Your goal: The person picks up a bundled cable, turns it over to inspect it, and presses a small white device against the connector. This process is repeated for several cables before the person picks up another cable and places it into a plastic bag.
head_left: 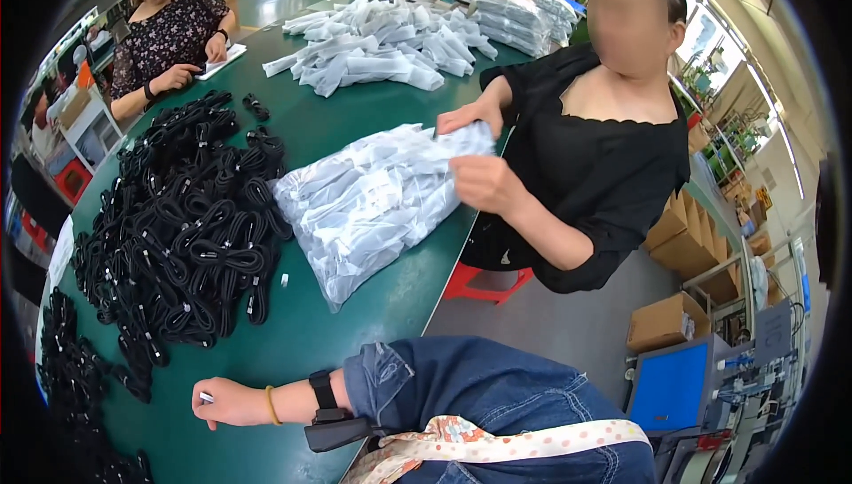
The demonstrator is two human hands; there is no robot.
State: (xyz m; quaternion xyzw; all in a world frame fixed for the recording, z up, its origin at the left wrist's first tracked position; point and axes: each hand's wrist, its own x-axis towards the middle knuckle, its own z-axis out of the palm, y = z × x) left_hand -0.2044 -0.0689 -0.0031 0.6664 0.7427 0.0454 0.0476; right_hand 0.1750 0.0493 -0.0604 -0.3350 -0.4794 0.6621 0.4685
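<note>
My right hand (229, 402) reaches low over the green table, fingers curled around a small white-and-silver piece (206, 397). Its exact kind is too small to tell. My left hand is out of view. Beyond my hand lies a large heap of coiled black cables (191, 227) with metal plugs. A small white piece (284, 280) sits on the table right of the heap. Farther off, a clear plastic bag (364, 204) filled with whitish packets lies flat. A co-worker in black holds its far right end with both hands (484, 151).
Loose whitish packets (382, 45) are heaped at the table's far end, with stacked filled bags (515, 23) beside them. Another person (169, 40) sits across the table. A red stool (488, 282), a cardboard box (666, 320) and a blue-topped machine (670, 386) stand right of the table.
</note>
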